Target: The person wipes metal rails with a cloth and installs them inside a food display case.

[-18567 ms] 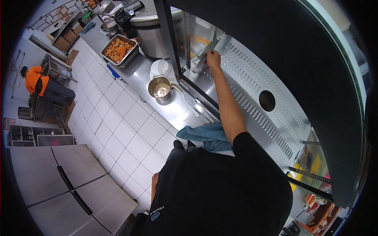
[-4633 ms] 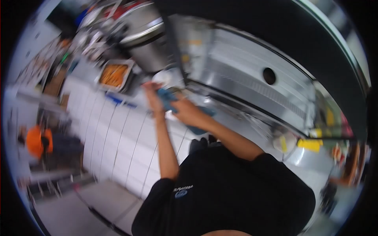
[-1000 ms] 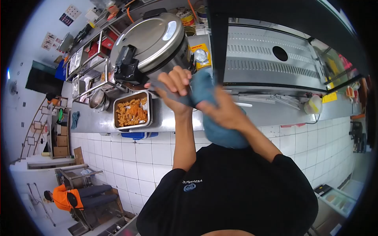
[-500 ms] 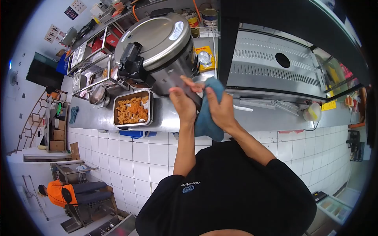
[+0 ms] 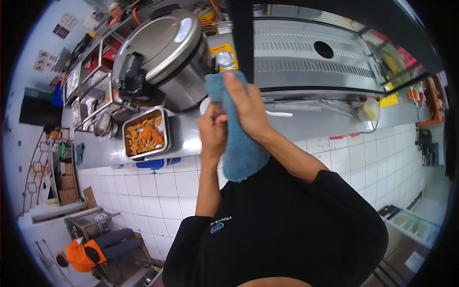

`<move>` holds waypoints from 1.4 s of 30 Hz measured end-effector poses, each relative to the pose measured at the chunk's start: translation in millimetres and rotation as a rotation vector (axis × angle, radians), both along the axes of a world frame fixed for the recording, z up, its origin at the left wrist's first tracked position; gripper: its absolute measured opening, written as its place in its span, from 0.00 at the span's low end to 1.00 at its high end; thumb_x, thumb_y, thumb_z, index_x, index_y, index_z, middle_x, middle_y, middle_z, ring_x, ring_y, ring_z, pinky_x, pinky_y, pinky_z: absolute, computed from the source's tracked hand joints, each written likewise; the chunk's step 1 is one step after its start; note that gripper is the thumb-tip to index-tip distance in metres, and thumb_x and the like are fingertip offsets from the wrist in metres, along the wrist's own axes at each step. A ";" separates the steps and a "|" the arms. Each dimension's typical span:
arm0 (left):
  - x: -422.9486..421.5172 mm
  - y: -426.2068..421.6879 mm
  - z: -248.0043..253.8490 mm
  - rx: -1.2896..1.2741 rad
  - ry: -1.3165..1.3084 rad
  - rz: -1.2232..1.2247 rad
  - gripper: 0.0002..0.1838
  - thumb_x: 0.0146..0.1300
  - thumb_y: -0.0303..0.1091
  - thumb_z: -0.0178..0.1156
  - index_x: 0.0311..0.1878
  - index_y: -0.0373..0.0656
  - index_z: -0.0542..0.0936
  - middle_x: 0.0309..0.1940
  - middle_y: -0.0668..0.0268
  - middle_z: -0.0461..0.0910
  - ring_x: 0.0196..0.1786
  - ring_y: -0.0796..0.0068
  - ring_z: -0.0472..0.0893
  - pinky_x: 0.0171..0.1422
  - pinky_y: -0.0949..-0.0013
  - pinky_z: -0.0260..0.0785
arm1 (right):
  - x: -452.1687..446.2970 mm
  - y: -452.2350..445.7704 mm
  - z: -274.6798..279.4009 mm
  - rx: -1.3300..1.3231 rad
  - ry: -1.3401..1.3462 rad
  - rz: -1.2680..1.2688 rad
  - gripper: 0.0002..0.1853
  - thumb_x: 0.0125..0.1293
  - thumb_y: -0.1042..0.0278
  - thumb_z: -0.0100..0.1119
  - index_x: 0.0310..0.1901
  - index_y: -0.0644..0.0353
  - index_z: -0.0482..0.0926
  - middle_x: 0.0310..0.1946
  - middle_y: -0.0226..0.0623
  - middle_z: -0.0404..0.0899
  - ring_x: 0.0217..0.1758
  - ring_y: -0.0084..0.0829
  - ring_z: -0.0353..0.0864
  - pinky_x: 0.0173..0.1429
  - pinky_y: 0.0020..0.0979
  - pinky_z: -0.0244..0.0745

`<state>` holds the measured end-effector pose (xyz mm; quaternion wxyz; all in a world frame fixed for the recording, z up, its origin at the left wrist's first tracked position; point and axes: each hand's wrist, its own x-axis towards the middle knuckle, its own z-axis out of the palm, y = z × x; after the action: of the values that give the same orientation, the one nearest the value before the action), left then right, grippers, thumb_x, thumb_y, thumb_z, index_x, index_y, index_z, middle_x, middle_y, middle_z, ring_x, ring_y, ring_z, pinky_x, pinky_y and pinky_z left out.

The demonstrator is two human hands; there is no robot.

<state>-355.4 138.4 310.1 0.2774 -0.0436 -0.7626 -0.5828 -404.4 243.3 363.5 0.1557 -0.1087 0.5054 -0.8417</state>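
A blue cloth (image 5: 241,153) hangs bunched between my hands, in front of my chest and over the counter edge. My right hand (image 5: 247,112) is closed around its upper part, thumb pointing up along it. My left hand (image 5: 212,129) has its fingers curled in against the cloth's left side; part of these fingers is hidden. Just left of my hands on the counter lies a metal tray (image 5: 167,138) of fried breaded pieces (image 5: 146,136). Behind them stands a large steel cooker (image 5: 160,50) with its lid down.
A glass-sided display cabinet (image 5: 306,62) with a slotted metal floor stands at the right. A cup (image 5: 369,111) and metal tongs (image 5: 330,106) are on the steel counter (image 5: 186,138). Pans and racks line the left. A person in an orange top (image 5: 86,256) is at the lower left.
My left fingers have gone from stretched out to curled. The cloth has been pulled around and spreads wider below my right hand. The view has shifted right.
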 end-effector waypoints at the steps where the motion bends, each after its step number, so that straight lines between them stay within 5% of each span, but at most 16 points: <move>1: 0.8 -3.3 1.1 -0.039 0.011 0.024 0.33 0.66 0.65 0.52 0.33 0.36 0.72 0.15 0.65 0.65 0.19 0.76 0.64 0.25 0.68 0.56 | -0.3 0.8 -2.6 0.009 -0.003 -0.026 0.26 0.71 0.42 0.53 0.31 0.61 0.79 0.24 0.29 0.78 0.21 0.15 0.76 0.24 0.19 0.75; 9: 12.5 -43.1 -6.4 -0.268 0.005 -0.081 0.33 0.70 0.59 0.51 0.23 0.36 0.70 0.16 0.67 0.65 0.19 0.74 0.64 0.25 0.69 0.58 | -34.5 41.8 -37.5 -0.161 -0.290 -0.111 0.31 0.69 0.31 0.46 0.31 0.57 0.77 0.22 0.31 0.74 0.25 0.23 0.75 0.32 0.26 0.72; 11: 25.6 -55.2 -27.3 0.328 -0.210 -0.044 0.30 0.73 0.60 0.45 0.29 0.39 0.68 0.22 0.69 0.66 0.23 0.76 0.65 0.28 0.71 0.60 | -54.3 89.5 -62.2 -0.050 -0.255 -0.273 0.28 0.69 0.34 0.48 0.32 0.55 0.74 0.23 0.31 0.72 0.25 0.24 0.73 0.32 0.26 0.72; 12: 20.9 -56.4 -29.1 0.335 -0.213 -0.044 0.30 0.73 0.60 0.45 0.29 0.39 0.68 0.22 0.69 0.66 0.23 0.76 0.65 0.28 0.71 0.60 | -58.0 116.8 -74.0 0.066 -0.233 -0.333 0.26 0.70 0.36 0.49 0.33 0.55 0.74 0.23 0.31 0.71 0.25 0.24 0.72 0.32 0.25 0.71; 15: 10.1 -54.8 -36.2 0.811 -0.034 -0.190 0.27 0.74 0.60 0.43 0.55 0.43 0.64 0.37 0.64 0.66 0.36 0.75 0.65 0.37 0.73 0.60 | -65.4 185.2 -134.7 0.101 -0.340 -0.639 0.22 0.71 0.43 0.52 0.44 0.58 0.74 0.31 0.35 0.75 0.34 0.29 0.78 0.40 0.30 0.76; 16: 2.1 -32.5 -26.0 0.691 -0.002 0.037 0.26 0.75 0.56 0.42 0.59 0.41 0.63 0.35 0.64 0.65 0.35 0.74 0.64 0.38 0.73 0.59 | -68.6 199.0 -157.0 0.067 -0.377 -0.792 0.23 0.71 0.44 0.51 0.49 0.59 0.74 0.34 0.39 0.76 0.38 0.31 0.80 0.45 0.32 0.78; 19: -19.8 -18.2 -22.6 0.965 -0.036 -0.052 0.26 0.77 0.51 0.37 0.65 0.39 0.61 0.35 0.65 0.66 0.35 0.75 0.63 0.39 0.70 0.59 | -76.1 232.3 -236.3 0.057 -0.367 -0.755 0.31 0.71 0.43 0.50 0.57 0.68 0.70 0.51 0.49 0.74 0.56 0.36 0.75 0.60 0.35 0.71; 21: -31.6 -1.6 -23.3 1.003 -0.045 0.001 0.27 0.77 0.50 0.41 0.67 0.38 0.60 0.36 0.67 0.66 0.37 0.76 0.66 0.42 0.70 0.61 | -80.3 234.4 -274.5 1.052 0.052 -0.683 0.35 0.68 0.45 0.54 0.62 0.70 0.67 0.54 0.59 0.74 0.59 0.43 0.76 0.64 0.40 0.70; 22: -36.7 8.9 -23.4 1.007 -0.037 0.014 0.27 0.77 0.50 0.41 0.67 0.38 0.60 0.36 0.67 0.66 0.37 0.76 0.66 0.42 0.70 0.61 | -81.4 240.2 -280.8 1.054 0.061 -0.671 0.35 0.68 0.45 0.54 0.62 0.70 0.67 0.54 0.59 0.74 0.59 0.43 0.76 0.64 0.40 0.70; 24: -43.2 28.4 -22.7 1.158 0.017 0.122 0.24 0.75 0.49 0.48 0.63 0.43 0.62 0.38 0.69 0.67 0.40 0.77 0.69 0.47 0.69 0.67 | -75.8 235.8 -277.4 1.800 0.173 0.061 0.39 0.65 0.47 0.58 0.66 0.72 0.61 0.60 0.65 0.70 0.61 0.51 0.76 0.62 0.44 0.72; 26: -49.5 44.7 -25.2 1.233 0.043 0.233 0.20 0.75 0.47 0.50 0.59 0.44 0.62 0.38 0.69 0.67 0.40 0.77 0.70 0.49 0.67 0.68 | -73.9 217.7 -179.1 1.643 0.000 0.299 0.42 0.60 0.51 0.65 0.68 0.71 0.59 0.63 0.64 0.68 0.61 0.58 0.75 0.61 0.47 0.73; 27: -52.2 53.5 -27.9 1.307 0.054 0.327 0.18 0.74 0.44 0.52 0.55 0.45 0.61 0.38 0.69 0.66 0.41 0.76 0.70 0.50 0.66 0.70 | -68.9 214.3 -165.8 1.421 0.185 0.274 0.40 0.61 0.56 0.66 0.68 0.70 0.60 0.60 0.59 0.72 0.59 0.55 0.77 0.60 0.45 0.75; 28: -55.2 56.5 -42.3 1.366 0.082 0.313 0.15 0.74 0.42 0.52 0.49 0.45 0.60 0.38 0.68 0.65 0.39 0.75 0.71 0.49 0.64 0.71 | -63.2 211.4 -155.9 1.191 0.354 0.249 0.37 0.62 0.61 0.66 0.68 0.69 0.61 0.58 0.55 0.75 0.57 0.53 0.79 0.59 0.43 0.76; 30: -64.4 76.8 -58.7 1.451 0.098 0.337 0.15 0.74 0.42 0.52 0.49 0.44 0.59 0.37 0.68 0.65 0.39 0.75 0.71 0.48 0.64 0.72 | -50.8 187.2 -135.4 0.424 0.064 0.264 0.26 0.64 0.71 0.63 0.62 0.67 0.68 0.52 0.49 0.79 0.52 0.43 0.82 0.55 0.37 0.80; 34: -78.2 116.5 -71.8 1.595 0.102 0.368 0.12 0.76 0.40 0.49 0.44 0.42 0.63 0.36 0.67 0.66 0.36 0.74 0.70 0.45 0.63 0.72 | -76.0 188.1 -161.5 -0.119 -0.109 0.263 0.16 0.73 0.67 0.54 0.58 0.62 0.71 0.52 0.45 0.77 0.46 0.33 0.82 0.50 0.35 0.81; 42: -89.1 212.6 -58.0 1.487 -0.109 0.344 0.17 0.73 0.46 0.54 0.52 0.42 0.68 0.44 0.65 0.71 0.51 0.70 0.75 0.59 0.60 0.72 | -161.6 186.1 -125.9 0.019 -0.002 0.047 0.14 0.76 0.58 0.49 0.47 0.62 0.73 0.42 0.39 0.80 0.40 0.28 0.81 0.41 0.28 0.80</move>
<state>-444.5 351.0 252.0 0.2824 0.3026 -0.1781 -0.8927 -566.0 429.4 237.5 0.1771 -0.1183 0.5106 -0.8330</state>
